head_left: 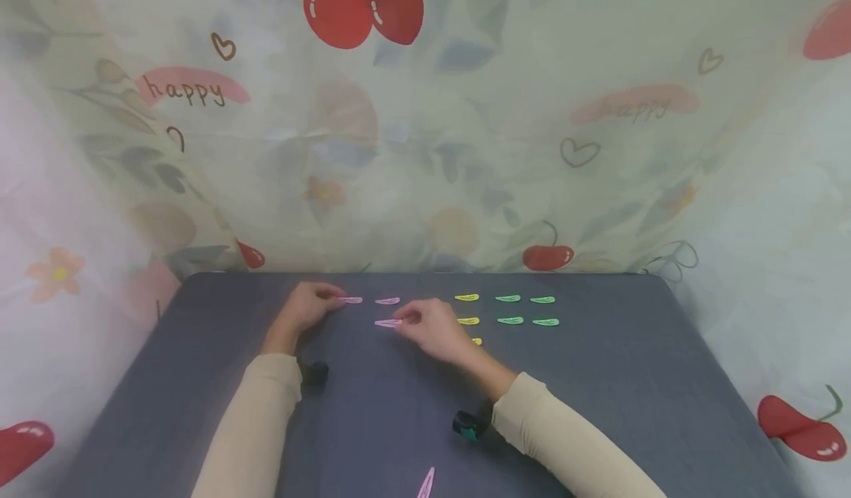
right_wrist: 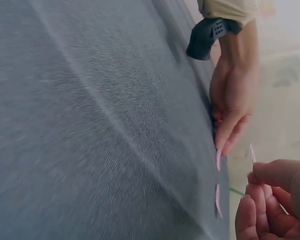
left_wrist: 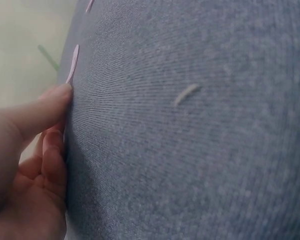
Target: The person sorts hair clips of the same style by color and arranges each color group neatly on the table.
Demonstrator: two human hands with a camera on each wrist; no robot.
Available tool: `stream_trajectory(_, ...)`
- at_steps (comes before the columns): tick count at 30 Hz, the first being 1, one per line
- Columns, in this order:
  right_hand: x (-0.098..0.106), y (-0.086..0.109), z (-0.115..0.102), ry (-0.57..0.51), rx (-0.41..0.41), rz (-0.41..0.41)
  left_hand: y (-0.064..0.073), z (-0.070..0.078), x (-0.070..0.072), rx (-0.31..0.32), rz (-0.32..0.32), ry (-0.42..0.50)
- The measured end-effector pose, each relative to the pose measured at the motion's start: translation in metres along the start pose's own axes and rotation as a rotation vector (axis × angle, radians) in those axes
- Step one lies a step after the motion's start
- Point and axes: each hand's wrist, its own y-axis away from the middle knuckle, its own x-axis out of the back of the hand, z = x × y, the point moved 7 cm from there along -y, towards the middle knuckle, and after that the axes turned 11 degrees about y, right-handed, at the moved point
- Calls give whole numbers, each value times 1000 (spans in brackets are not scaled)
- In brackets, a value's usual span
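My left hand [head_left: 307,308] is at the far left part of the table, thumb and fingers pinching the end of a pink snap hair clip [head_left: 354,301] that lies on the cloth. In the left wrist view the same clip [left_wrist: 74,62] sticks out past the thumb. Between the thumb and fingers of my right hand [head_left: 435,328] is another pink hair clip [head_left: 385,323]; the right wrist view shows this clip [right_wrist: 252,153] raised off the surface. Just beyond it lies a third pink clip [head_left: 388,301], touched by neither hand.
Yellow clips [head_left: 467,298] form a column beyond my right hand, the nearest partly hidden by it. Several green clips [head_left: 509,321] lie in two rows farther right. One more pink clip [head_left: 427,482] is at the near edge. A patterned curtain [head_left: 412,188] hangs behind the dark table [head_left: 631,409].
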Motion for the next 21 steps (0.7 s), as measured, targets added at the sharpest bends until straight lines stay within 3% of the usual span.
stream_trajectory(5,-16,-16,-8,34,28,7,-1,-2,-2,14,-2,1)
stream_trajectory(16,-52,-44,-29,77,61,2,-4,1,0,-35,10,-37)
stream_trajectory(21,-63,-52,-34,92,57,-13,-5,-1,1,-17,7,-42)
